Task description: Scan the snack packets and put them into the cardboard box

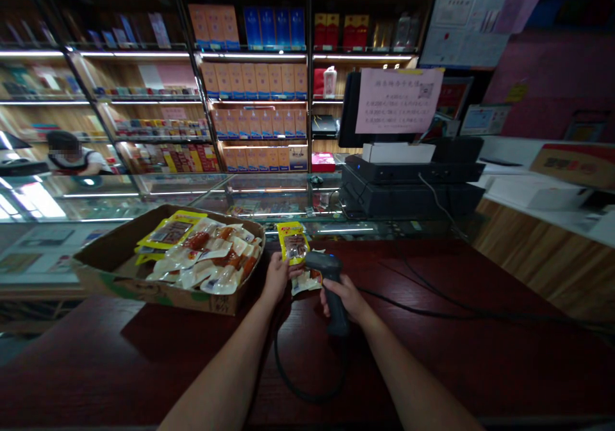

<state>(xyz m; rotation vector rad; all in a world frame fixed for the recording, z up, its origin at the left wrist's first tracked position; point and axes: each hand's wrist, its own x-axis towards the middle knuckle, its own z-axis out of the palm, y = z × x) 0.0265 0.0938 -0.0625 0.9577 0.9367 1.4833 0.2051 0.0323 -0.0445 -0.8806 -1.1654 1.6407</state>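
My left hand (276, 278) is shut on a yellow-and-clear vacuum-sealed snack packet (294, 242), holding it upright. My right hand (343, 300) grips a black handheld barcode scanner (332, 284), whose head points toward that packet. Below the scanner, a pale snack packet (305, 282) lies partly hidden on the counter. To the left, a shallow cardboard box (115, 258) holds several similar packets (202, 258), some yellow and some pale, close to my left hand.
The scanner's black cable (307, 392) loops across the dark red counter (456, 303). Beyond stand a glass display case (269, 200), a black cash register (413, 184) with a pink notice (398, 101), and stocked shelves (254, 79). A person (70, 155) appears at the far left.
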